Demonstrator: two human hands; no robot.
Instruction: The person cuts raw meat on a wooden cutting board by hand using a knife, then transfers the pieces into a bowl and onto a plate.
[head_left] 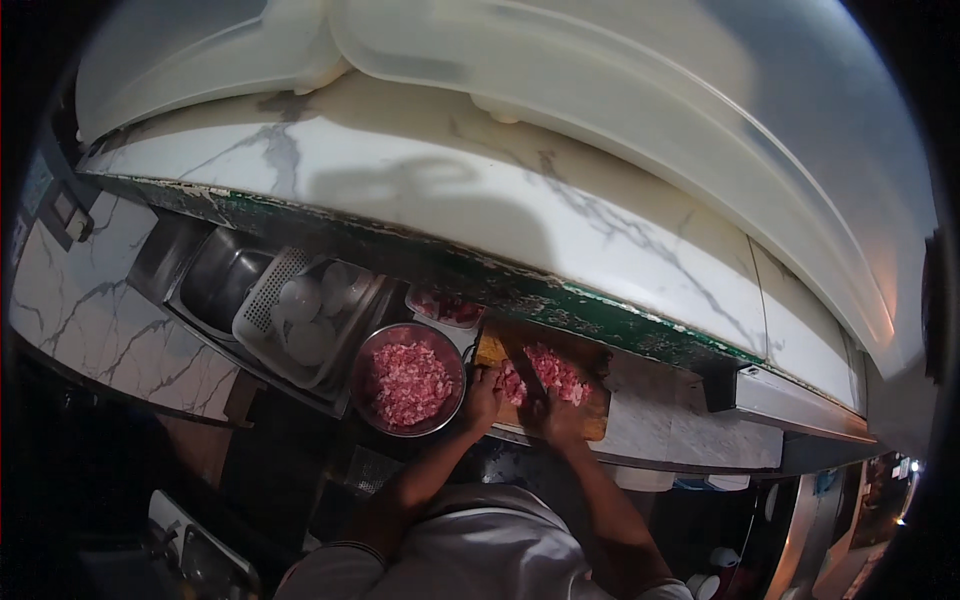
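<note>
My right hand (553, 415) is closed round the knife (527, 377), blade down in the meat (548, 372) on the board (596, 418); my left hand (483, 397) presses the pile, fingers curled, close enough to get nicked. Pieces could slide off the edge. The steel bowl (362, 352) beside holds chopped meat; a small tray (413, 297) behind holds more.

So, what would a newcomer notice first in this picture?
First, the round metal bowl full of chopped pink meat, left of the wooden cutting board. On the board, the left hand steadies more meat while the right hand holds a dark-bladed knife.
</note>
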